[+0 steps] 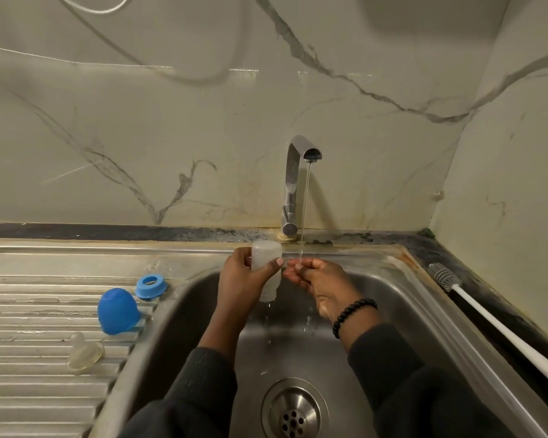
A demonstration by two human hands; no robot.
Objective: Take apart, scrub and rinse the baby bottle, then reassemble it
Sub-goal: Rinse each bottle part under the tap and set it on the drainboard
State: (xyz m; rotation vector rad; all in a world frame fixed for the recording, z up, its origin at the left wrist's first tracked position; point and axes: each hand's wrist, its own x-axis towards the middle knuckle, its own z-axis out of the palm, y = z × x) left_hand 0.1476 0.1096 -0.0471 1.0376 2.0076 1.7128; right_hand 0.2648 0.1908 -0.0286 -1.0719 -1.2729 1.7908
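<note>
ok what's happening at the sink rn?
A person is rinsing a disassembled baby bottle. The left hand grips the clear bottle body upside down over the sink, draining it. The right hand is under the thin stream from the tap. The blue cap, blue collar ring and clear teat sit on the drainboard; the bottle brush lies on the right rim.

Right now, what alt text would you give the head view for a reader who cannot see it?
Over a steel sink, the left hand holds the clear bottle upside down, dripping, while the right hand rinses under the tap. The blue cap, blue ring and teat lie on the drainboard; a brush lies right.
</note>
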